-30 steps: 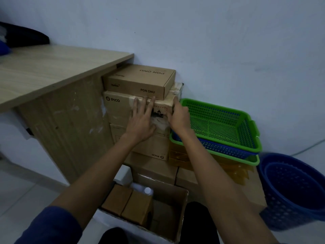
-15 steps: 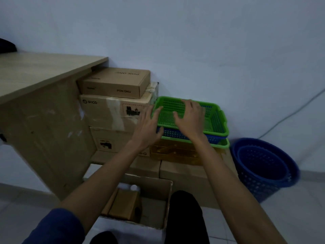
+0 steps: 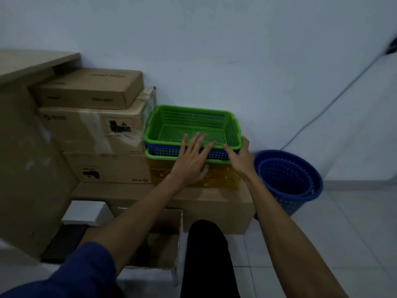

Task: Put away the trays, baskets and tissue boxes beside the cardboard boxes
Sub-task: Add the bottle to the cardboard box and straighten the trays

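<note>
- Green tray [image 3: 189, 109], topmost of the nested trays, sits just right of the cardboard stack [image 3: 96, 125].
- Left hand [image 3: 191, 162], right of the stack: fingers straight, spread over the tray's front rim.
- Right hand [image 3: 241, 158], farther right: fingers relaxed, holding nothing.

The tiled floor [image 3: 322, 244] is carrying a low cardboard box [image 3: 214, 203], with an open carton [image 3: 167, 252] sitting just in front of it. Two nested blue round baskets [image 3: 287, 179] are standing on the tiles beside the box's right end.

Stacked cardboard boxes [image 3: 101, 125] block the green tray's [image 3: 191, 110] left; open floor [image 3: 343, 222] lies right past the blue baskets [image 3: 287, 179]
</note>
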